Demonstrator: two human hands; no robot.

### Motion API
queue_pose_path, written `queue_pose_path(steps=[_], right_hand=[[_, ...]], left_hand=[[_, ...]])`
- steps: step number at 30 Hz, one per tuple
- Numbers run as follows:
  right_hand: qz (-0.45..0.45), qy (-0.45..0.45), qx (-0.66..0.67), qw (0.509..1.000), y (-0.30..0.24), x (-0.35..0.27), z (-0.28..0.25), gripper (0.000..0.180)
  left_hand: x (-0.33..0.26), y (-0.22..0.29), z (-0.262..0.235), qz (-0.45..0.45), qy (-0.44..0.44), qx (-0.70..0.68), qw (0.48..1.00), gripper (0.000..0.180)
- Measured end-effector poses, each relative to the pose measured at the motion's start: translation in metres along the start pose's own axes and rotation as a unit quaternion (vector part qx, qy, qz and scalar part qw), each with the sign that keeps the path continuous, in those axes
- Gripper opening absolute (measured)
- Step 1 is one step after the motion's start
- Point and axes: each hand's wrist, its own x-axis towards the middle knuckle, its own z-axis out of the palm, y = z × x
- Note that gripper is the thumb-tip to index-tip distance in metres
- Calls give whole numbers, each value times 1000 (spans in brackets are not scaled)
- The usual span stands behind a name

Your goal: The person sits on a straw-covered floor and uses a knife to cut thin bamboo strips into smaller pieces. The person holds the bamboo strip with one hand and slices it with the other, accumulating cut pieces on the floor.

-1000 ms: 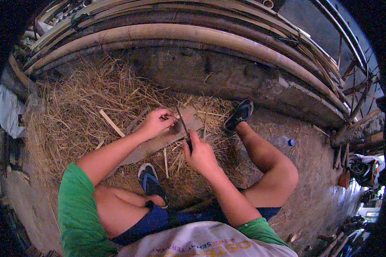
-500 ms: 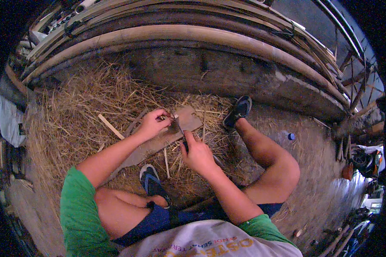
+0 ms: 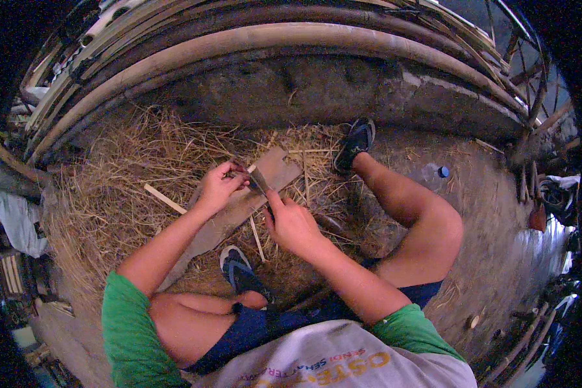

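Observation:
My left hand [image 3: 220, 186] is closed in a pinch over the wooden board, its fingers round a small piece of wood whose pale end [image 3: 252, 169] peeks out by the blade. My right hand [image 3: 293, 223] grips the dark handle of a knife [image 3: 259, 180]. The knife's blade points up and left, against or very close to the piece at my left fingertips. Beneath both hands lies a flat, worn wooden board [image 3: 226, 221], set slantwise on the floor. My fingers hide most of the small piece.
Straw-like shavings [image 3: 142, 155] cover the floor around the board, with a pale wooden strip [image 3: 165, 198] and a thinner one [image 3: 257, 239] among them. My sandalled feet flank the board. Long bamboo poles [image 3: 291, 35] run along a low wall. A blue-capped bottle [image 3: 442, 172] lies at right.
The knife blade has swung further left, with its flat side showing more. Both hands have shifted slightly to stay together over the board. The whole view has tilted a little.

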Motion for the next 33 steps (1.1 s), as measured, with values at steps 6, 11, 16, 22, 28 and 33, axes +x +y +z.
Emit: queue_pose_path(steps=[6,11,16,22,28,33], right_hand=[[-4,5,2,1000,-3,-1,-1,44],[-13,6,-11,1000,-3,-1,-3,45],[-8,1,3,1000,-4,-1,-2,45],[5,-8,-4,1000,-3,1,-1,46],[15,-13,13,1000,-1,3,-1,44],[16,-17,-10,1000,2,5,1,39]], left_hand=[[1,-8,-4,5,-6,-25,1000,16],[-3,2,-4,-2,0,11,1000,15],[-7,15,-2,-4,-5,34,999,14],[-7,15,-3,4,-10,35,999,15],[0,2,-1,-9,-5,-4,1000,17],[2,-6,-1,17,-15,-28,999,17]])
